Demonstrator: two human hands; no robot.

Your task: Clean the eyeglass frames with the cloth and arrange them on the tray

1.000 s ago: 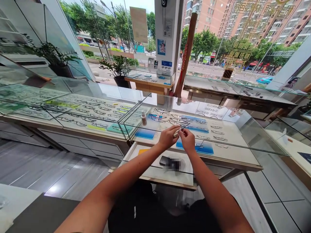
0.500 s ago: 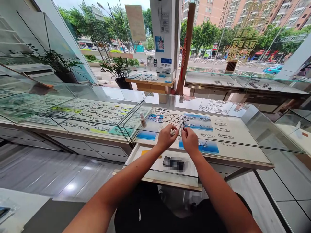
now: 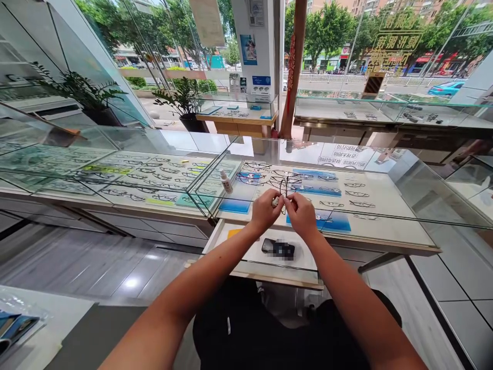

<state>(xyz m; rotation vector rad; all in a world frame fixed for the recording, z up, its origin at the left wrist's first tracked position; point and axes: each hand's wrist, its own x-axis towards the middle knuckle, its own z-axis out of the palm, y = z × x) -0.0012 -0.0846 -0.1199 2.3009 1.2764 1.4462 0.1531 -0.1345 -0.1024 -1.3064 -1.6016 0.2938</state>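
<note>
My left hand [image 3: 265, 210] and my right hand [image 3: 303, 215] meet over the front of the glass counter, fingers closed in a pinch. Between them is a pair of dark, thin-framed eyeglasses [image 3: 284, 185], with parts standing up above my fingertips. A small whitish piece, perhaps a cloth, shows at my left fingers; its kind is unclear. My fingers hide much of the frame. A white spray bottle [image 3: 226, 182] stands upright on the counter, left of my hands. Below them, a dark, partly blurred object [image 3: 278, 248] lies in the pulled-out drawer [image 3: 246, 267].
Rows of eyeglasses [image 3: 358, 194] lie inside the glass display counter [image 3: 408, 226], some on blue panels [image 3: 234, 205]. Another glass case [image 3: 154, 177] adjoins on the left. A yellow item [image 3: 233, 234] is in the drawer. Potted plants [image 3: 185, 103] stand near the window.
My hands have drawn closer together, and the eyeglasses between them have turned, so the dark upright parts look different. The whole view has tilted slightly downward.
</note>
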